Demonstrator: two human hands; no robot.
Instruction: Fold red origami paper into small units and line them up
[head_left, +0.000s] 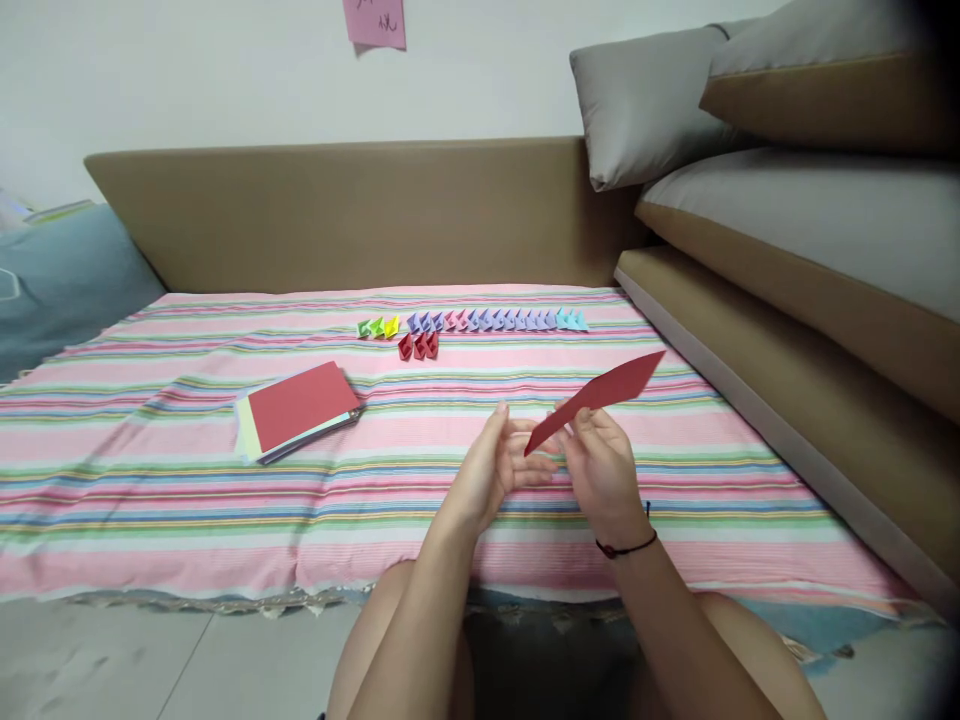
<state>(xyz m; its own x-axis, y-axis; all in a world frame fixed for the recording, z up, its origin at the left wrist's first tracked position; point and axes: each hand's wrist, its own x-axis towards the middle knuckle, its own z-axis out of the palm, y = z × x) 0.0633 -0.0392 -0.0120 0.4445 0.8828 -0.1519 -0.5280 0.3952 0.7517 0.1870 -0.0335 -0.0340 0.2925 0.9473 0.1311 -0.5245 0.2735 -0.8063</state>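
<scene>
A red sheet of paper [611, 385] is tilted in the air above the striped cloth, pinched by my right hand [598, 465] along its lower edge. My left hand [499, 465] is beside the sheet's near left end, its fingers apart and the palm turned toward the paper; I see no grip there. To the left lies a stack of coloured paper [304, 405] with a red sheet on top. Beyond my hands, several small folded paper pieces [495, 320] stand in a row, with red folded pieces [418, 346] just in front of them.
The striped cloth [187, 500] covers the seat. A brown backrest [375, 215] runs along the back, and large grey and brown cushions [810, 210] are piled at the right. A blue cushion [67, 280] sits at the left. A pink note [375, 22] is on the wall.
</scene>
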